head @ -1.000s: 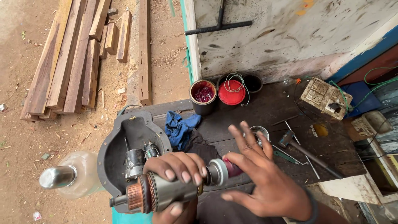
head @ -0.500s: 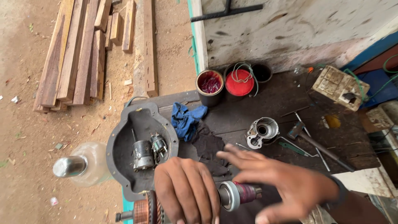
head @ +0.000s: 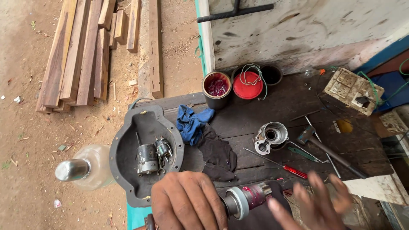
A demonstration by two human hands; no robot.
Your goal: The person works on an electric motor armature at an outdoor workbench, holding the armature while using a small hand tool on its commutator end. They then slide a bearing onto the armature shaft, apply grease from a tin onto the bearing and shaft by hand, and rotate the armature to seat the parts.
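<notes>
Two hands sit at the bottom edge of the view. The left hand (head: 187, 202) is curled, fingers closed over the top of a motor shaft (head: 247, 199), a metal part with a grey collar and a patch of pink grease. Its long axis runs nearly level, left to right, and its free end pokes out to the right of the knuckles. The right hand (head: 317, 204) is open, fingers spread and blurred, holding nothing; its fingertips lie just to the right of the shaft's free end, apart from it. So the left hand is on the part and the right is only near it. Farther out on the dark workbench (head: 264, 110) are a black cloth (head: 217, 155), a red-handled screwdriver (head: 277, 164), a round metal housing (head: 269, 136) and a hammer (head: 328, 151). To the left a round black cover (head: 128, 145) holds small motor parts.
</notes>
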